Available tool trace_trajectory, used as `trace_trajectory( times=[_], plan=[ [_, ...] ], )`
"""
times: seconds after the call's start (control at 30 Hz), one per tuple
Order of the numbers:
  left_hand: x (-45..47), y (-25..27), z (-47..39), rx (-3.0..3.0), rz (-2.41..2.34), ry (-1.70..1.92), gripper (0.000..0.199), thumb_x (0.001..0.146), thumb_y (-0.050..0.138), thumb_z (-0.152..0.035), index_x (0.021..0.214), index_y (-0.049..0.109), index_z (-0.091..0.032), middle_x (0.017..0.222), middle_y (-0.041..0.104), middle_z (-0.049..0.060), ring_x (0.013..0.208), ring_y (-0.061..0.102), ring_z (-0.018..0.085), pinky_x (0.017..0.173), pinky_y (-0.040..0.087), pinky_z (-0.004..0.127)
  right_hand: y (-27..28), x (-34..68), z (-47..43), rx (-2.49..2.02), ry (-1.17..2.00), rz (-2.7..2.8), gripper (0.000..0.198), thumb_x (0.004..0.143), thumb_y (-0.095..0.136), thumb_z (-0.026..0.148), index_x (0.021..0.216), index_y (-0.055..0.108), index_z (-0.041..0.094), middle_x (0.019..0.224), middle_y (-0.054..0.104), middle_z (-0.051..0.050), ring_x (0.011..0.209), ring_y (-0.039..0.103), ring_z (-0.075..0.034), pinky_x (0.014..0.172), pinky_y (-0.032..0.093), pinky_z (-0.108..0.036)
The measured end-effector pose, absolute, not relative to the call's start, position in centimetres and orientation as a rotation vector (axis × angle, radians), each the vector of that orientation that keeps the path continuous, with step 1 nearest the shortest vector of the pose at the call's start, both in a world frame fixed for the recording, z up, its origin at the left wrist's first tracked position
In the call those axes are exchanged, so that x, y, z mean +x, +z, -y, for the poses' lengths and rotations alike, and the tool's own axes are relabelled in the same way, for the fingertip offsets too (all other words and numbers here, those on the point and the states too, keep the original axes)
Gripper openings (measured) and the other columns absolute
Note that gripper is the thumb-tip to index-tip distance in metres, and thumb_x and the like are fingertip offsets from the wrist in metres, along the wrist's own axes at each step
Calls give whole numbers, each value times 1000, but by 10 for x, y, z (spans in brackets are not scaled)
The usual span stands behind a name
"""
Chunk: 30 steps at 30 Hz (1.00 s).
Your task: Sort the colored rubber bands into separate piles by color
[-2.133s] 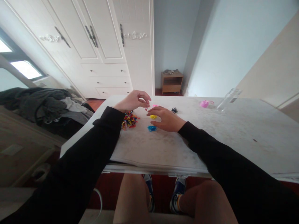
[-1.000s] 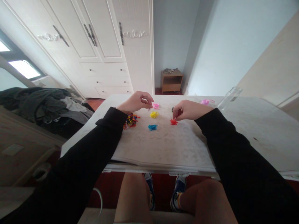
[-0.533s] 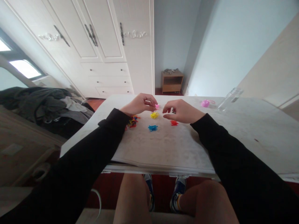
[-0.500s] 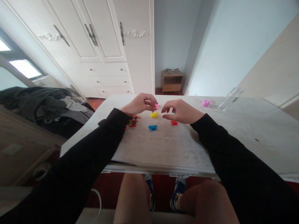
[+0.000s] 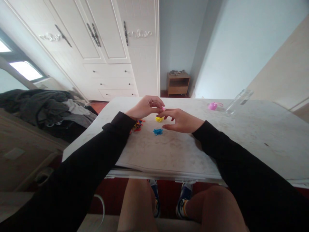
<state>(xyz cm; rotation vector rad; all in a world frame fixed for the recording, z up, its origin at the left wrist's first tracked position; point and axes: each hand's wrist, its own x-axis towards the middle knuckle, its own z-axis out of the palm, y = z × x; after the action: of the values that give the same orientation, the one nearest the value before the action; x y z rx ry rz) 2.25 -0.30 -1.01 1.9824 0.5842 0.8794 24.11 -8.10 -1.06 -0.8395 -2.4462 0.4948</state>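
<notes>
My left hand [image 5: 148, 106] is over the far middle of the table, its fingers curled in towards the thumb. What its fingertips hold is too small to make out. A bit of pink [image 5: 163, 108] shows at those fingertips. My right hand [image 5: 180, 121] reaches in from the right, thumb and fingers apart, its index finger close to the left fingertips. Below them lies a small pile of yellow bands [image 5: 159, 119], partly covered by the right fingers. Nearer me is a pile of blue bands [image 5: 158, 131]. A mixed-colour pile [image 5: 137, 125] sits beside my left wrist.
On the white table [image 5: 173, 154], a pink object with a loop [image 5: 212, 106] and a clear bottle [image 5: 238, 103], which looks tilted, stand at the right. Clothes [image 5: 60, 109] are heaped to the left. A white wardrobe [image 5: 108, 71] and a small wooden cabinet [image 5: 178, 84] stand beyond.
My right hand has moved left to the left fingertips, and it now hides the red pile seen before. My left hand has shifted only slightly right.
</notes>
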Motion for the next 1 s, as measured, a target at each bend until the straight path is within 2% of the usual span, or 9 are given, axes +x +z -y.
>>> trace_trajectory(
  times=[0.27, 0.6, 1.0],
  plan=[
    [21, -10, 4, 1912, -508, 765, 25, 79, 88, -27, 95, 76, -14, 92, 82, 9, 85, 77, 17, 80, 62, 31, -5, 238, 84, -895, 488, 2365, 19, 89, 70, 19, 107, 76, 16, 106, 80, -9, 94, 72, -20, 83, 56, -34],
    [22, -12, 4, 1846, -545, 801, 24, 77, 91, -27, 90, 75, -14, 88, 81, 6, 81, 76, 15, 82, 63, 32, -4, 241, 80, -979, 413, 2213, 12, 88, 63, 18, 87, 75, 17, 86, 79, -5, 75, 68, -16, 73, 53, -30],
    [22, -12, 3, 1849, -508, 785, 20, 78, 89, -22, 89, 75, -15, 82, 78, 4, 74, 71, 11, 77, 60, 28, -2, 239, 81, -986, 383, 2169, 13, 86, 65, 19, 84, 77, 16, 80, 78, -5, 68, 65, -15, 67, 50, -28]
  ],
)
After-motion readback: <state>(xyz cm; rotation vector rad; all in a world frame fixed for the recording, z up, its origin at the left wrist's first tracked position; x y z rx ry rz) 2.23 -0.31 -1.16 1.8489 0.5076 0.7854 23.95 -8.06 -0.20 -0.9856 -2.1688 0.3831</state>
